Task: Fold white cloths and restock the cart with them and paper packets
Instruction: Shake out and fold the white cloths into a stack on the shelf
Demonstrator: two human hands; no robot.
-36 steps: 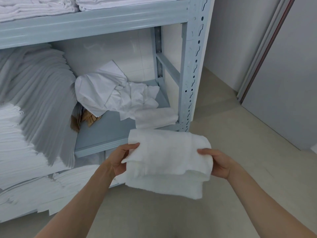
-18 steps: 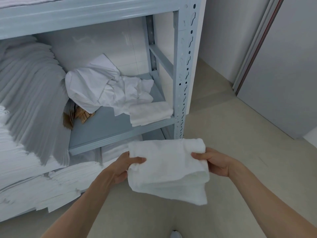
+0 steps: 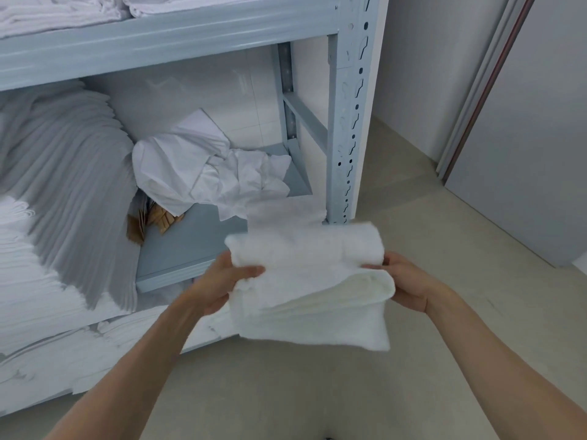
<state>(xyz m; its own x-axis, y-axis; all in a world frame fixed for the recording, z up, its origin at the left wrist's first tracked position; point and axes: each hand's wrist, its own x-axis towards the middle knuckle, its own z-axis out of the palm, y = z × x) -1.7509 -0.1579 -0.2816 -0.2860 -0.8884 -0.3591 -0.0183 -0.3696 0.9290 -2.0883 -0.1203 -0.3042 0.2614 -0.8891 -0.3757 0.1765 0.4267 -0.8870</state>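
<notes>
Fluffy white folded cloth [image 3: 305, 281], thick rounded layers, pinched between left hand [image 3: 219, 281] and right hand [image 3: 406, 281].

One wide-angle head camera is looking forward and down from close above, facing the grey-blue metal shelf rack [image 3: 346, 122] at left and the beige floor [image 3: 413, 249] at right.
</notes>
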